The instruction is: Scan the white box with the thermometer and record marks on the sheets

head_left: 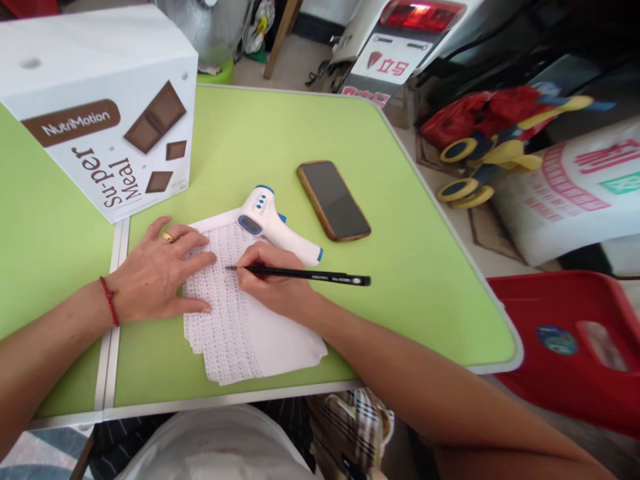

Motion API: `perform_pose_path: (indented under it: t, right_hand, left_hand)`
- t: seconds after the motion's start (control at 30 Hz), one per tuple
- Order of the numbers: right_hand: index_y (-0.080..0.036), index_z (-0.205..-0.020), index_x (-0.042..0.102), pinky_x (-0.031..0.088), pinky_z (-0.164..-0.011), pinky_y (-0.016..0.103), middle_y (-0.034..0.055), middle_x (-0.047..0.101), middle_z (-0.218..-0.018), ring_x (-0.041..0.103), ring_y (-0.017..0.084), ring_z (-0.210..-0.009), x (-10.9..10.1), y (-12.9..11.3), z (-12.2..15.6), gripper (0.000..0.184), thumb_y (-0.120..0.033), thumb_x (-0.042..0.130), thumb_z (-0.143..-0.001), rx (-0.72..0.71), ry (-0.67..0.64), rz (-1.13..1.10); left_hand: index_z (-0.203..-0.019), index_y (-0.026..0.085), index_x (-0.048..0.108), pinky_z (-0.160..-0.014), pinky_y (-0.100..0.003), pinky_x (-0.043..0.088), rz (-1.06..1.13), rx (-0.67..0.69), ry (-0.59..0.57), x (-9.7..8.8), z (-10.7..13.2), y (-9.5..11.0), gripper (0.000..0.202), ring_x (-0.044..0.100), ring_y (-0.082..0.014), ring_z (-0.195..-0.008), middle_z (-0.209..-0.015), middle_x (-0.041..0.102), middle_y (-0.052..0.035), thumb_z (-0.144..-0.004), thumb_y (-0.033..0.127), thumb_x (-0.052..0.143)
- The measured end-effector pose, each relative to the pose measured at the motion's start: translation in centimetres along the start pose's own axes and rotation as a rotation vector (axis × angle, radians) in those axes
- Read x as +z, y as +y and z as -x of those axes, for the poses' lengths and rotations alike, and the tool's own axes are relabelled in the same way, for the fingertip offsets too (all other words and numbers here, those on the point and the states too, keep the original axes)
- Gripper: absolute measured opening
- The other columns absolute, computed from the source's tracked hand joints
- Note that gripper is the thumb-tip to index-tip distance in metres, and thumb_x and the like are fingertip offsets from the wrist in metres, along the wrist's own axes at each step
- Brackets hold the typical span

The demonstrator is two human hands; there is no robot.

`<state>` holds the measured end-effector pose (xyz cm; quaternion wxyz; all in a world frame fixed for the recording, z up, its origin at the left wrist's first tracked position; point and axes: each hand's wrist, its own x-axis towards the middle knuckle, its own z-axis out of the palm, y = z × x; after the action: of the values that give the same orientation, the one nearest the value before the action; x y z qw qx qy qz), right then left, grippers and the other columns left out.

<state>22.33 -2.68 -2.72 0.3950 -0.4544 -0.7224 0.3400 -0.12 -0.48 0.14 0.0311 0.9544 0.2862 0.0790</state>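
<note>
Just below the near edge of the green table (400, 320), beside my lap, sits a plaid bag (357, 417). On the tabletop right before me lies a loose stack of papers (290, 337), its edges uneven; handwriting fills the left part of the top sheet in close lines, and the right part is blank. My left hand (157, 273), with a gold ring (167, 237) and a red cord (109, 301) at the wrist, lies palm down with fingers spread over the left side of the papers. My right hand (275, 277) pinches a black pen (325, 275) near its point, which is over the written lines; I cannot tell whether it touches. Beyond that hand, a white thermometer (280, 230) lies by the far edge of the papers, and to its right a phone (335, 200) lies dark side up. A NutriMotion box (100, 127) stands beyond my left hand. Off the table to the right is a red chair (550, 320); farther off are a printed white sack (565, 193), a blue-and-yellow toy (480, 163) and a scooter's red tail light (423, 17).
</note>
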Motion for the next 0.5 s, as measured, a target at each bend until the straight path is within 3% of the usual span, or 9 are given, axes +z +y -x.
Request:
perform_pose_path:
  t: [0.5]
  right_hand:
    - [-0.021,-0.065,0.053,0.038,-0.049,0.023,-0.0038,0.056,-0.058,0.046,0.009,-0.053,0.09,0.1,-0.11,0.008,-0.016,0.054,-0.072,0.031,0.023,-0.049]
  left_hand:
    - [-0.118,0.017,0.062,-0.101,-0.065,0.034,-0.005,0.006,0.005,0.03,0.07,-0.09,0.061,0.053,-0.0387,-0.113,-0.123,0.059,-0.0171,-0.078,0.063,0.068]
